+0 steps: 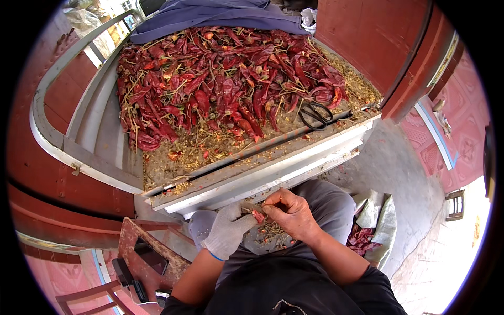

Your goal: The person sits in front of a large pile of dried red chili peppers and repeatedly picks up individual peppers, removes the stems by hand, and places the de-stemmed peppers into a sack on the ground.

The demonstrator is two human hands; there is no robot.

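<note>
My left hand [226, 232], in a pale knit glove, is closed on a dried red chili pepper [258, 216], whose crumpled end shows beside the fingertips. My bare right hand [293, 215] meets it from the other side, thumb and forefinger pinched at what looks like the pepper's thin stem. Both hands are over my lap, just below the near edge of a truck bed [273, 167]. On that bed lies a broad heap of dried red chili peppers [226, 94] with tangled stems. Black-handled scissors [315, 115] rest at the heap's near right edge.
A purple-blue cloth [215, 18] covers the heap's far side. Beside my right knee, a pale woven sack [386, 223] stands with red peppers inside. To my left is a worn reddish-brown stool [128, 242] bearing dark objects. A metal rail [39, 113] curves along the bed's left side.
</note>
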